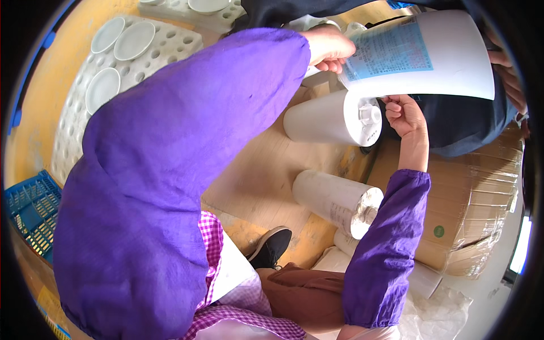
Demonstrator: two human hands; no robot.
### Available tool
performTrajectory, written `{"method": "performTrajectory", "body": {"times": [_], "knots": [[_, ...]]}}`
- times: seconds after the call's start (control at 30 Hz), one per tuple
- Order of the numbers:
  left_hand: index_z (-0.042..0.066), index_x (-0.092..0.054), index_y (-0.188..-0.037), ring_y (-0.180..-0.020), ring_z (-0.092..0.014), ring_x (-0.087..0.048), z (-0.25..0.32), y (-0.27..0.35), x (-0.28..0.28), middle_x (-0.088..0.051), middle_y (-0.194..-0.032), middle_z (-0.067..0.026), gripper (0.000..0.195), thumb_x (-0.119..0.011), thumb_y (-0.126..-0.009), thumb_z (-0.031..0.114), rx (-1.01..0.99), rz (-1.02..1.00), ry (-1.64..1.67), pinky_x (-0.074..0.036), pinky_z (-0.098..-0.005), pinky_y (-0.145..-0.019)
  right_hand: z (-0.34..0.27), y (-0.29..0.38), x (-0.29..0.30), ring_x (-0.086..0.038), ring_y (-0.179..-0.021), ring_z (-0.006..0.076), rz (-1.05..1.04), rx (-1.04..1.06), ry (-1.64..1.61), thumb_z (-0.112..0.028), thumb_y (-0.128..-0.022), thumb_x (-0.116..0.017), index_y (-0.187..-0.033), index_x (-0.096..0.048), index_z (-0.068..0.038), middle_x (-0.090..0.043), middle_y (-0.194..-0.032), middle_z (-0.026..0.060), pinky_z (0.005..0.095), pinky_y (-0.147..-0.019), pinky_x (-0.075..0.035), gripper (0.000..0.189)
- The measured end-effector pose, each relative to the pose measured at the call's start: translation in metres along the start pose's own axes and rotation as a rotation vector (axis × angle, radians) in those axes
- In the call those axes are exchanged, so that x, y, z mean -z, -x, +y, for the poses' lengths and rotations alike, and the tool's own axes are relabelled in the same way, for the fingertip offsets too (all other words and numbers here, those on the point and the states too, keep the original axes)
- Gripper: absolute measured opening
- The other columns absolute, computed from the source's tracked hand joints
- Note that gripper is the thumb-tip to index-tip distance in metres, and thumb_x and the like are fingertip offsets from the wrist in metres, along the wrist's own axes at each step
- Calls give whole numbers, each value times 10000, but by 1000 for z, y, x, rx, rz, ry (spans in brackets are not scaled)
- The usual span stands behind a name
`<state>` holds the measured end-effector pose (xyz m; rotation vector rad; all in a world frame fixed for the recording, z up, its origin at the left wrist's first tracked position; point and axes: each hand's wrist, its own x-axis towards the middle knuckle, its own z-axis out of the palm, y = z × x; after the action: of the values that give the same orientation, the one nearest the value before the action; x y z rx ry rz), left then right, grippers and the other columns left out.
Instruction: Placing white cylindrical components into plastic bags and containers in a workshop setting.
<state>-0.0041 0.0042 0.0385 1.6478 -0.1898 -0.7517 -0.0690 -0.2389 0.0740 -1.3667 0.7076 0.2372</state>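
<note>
A white, curved, cylinder-like piece (461,55) spans the top right. It bears a blue label (389,51) with printed writing. My left hand (329,47) curls its fingers at the left end of this piece, by the label's edge. Just under the lower edge is my right hand (406,114), its fingers bent and close together. Whether its fingertips pinch anything is hidden. Beside my right hand lies a white cylinder (318,119) with a round hub on its end cap. Nearer my body rests a second, scuffed white cylinder (325,193) with printing on its side.
Another person's hand (505,78) is at the right rim, beside the white piece. A cardboard box (442,199) with clear wrapping stands on the right. White perforated foam blocks (165,40) carry several small white dishes (134,41). A blue plastic crate (32,208) sits far left.
</note>
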Motion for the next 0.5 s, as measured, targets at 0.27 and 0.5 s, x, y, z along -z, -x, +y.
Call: {"method": "performTrajectory", "body": {"times": [0.27,0.5], "knots": [[-7,-547,-826,-473,-89,-467,-5,0,5,-576,-647,-77,230,-461,-785,202,-17,-57,0,-363,-219,-402,5,4,-15,-375,-442,72,-4,-18,-264,-2,-800,-437,-839,-485,69,-485,-740,91,154,-350,-302,94],[-21,-543,-815,-470,-94,-451,-3,-2,7,-568,-640,-91,218,-482,-755,179,-27,-106,24,-356,-217,-421,8,6,-18,-426,-508,97,26,108,-26,-19,-816,-482,-832,-500,30,-495,-688,55,185,-431,-361,54]]}}
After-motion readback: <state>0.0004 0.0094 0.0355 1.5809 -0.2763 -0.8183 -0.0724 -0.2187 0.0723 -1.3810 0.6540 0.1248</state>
